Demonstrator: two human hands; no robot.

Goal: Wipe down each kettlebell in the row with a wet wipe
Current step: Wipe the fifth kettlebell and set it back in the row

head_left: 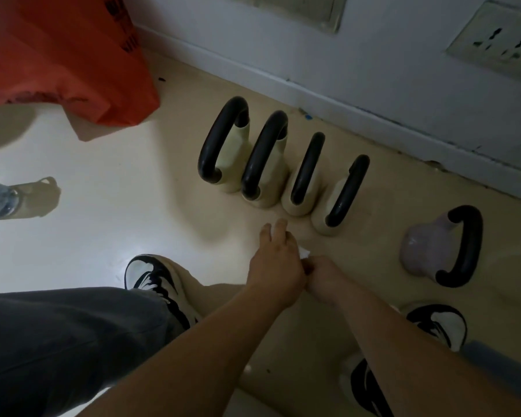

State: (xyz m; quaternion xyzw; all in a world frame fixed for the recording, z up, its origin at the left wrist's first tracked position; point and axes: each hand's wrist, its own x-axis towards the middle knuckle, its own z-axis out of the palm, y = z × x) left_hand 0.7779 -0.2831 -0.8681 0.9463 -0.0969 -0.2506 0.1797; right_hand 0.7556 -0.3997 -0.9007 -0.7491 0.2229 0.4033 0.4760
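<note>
while both my hands meet low over the floor, the left hand and right hand pinch the wet wipe, likely unfolding it just beside the kettlebells lined along the wall.

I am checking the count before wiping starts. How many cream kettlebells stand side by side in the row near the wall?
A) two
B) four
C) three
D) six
B: four cream kettlebells with black handles stand side by side; a fifth, pale purple kettlebell stands apart to the right.
</note>
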